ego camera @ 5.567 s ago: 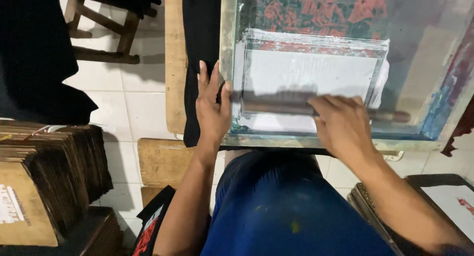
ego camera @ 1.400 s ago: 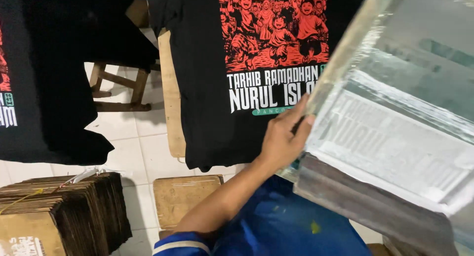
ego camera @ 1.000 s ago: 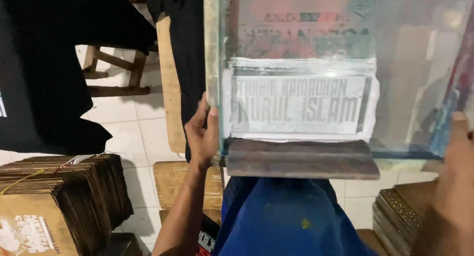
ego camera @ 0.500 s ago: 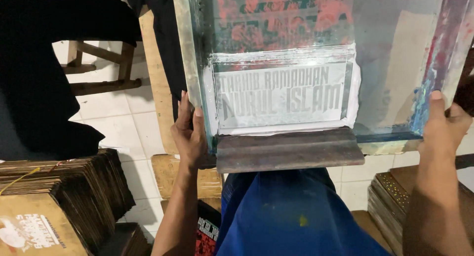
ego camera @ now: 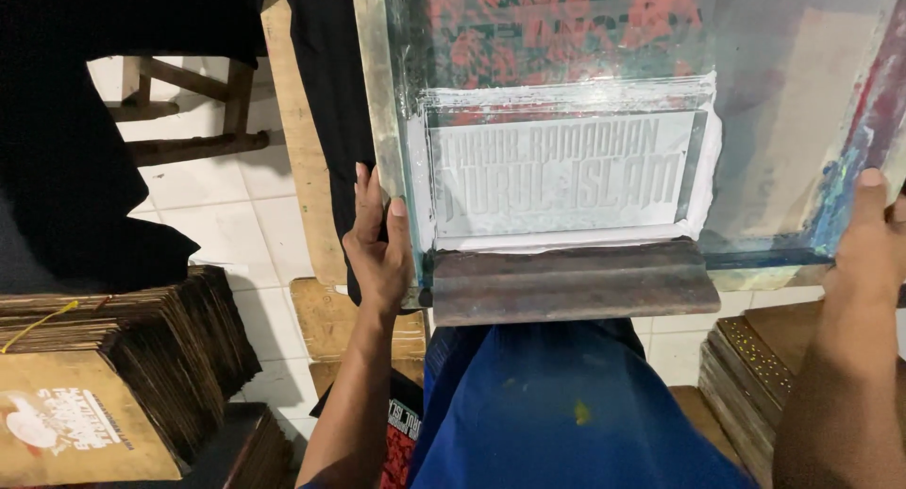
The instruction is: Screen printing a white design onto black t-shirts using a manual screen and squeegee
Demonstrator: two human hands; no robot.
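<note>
head view: the printing screen frame (ego camera: 604, 140) lies long axis nine to three, left hand (ego camera: 377, 248) clamped on its nine o'clock rail, right hand (ego camera: 868, 244) gripping the three o'clock rail (squeegee (ego camera: 571, 281) between, at six).

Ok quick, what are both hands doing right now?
Left hand: closed on the left edge of the screen frame.
Right hand: gripping the frame's right edge.

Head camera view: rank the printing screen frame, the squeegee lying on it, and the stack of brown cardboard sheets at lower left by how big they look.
1. Printing screen frame, gripped by the left hand and right hand.
2. Stack of brown cardboard sheets.
3. Squeegee.
The stack and squeegee look fairly close; differing nearness to the camera makes that order unsure.
</note>
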